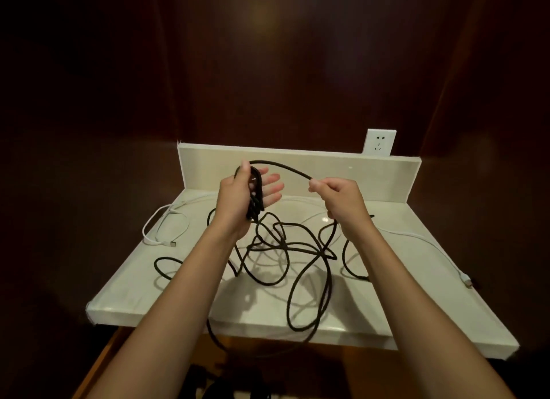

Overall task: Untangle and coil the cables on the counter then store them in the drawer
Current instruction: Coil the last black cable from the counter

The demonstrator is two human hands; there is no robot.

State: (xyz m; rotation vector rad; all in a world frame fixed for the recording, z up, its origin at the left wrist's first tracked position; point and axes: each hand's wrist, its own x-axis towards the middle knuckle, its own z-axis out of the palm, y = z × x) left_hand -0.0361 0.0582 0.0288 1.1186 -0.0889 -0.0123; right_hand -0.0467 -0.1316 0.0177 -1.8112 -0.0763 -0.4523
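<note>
At the near edge of the counter (166, 306), a loop of the black cable (300, 258) was let hang over the front, and most of its length was left in loose tangled loops in the middle. Above these, several turns were carried by the left hand (238, 202), the thumb pressed on the bundle and the fingers spread, probably so that new loops could be laid on. The free strand was pinched by the right hand (339, 196) and held taut to feed it. A white cable (162, 235) lay far left, another at right. The drawer was not seen.
</note>
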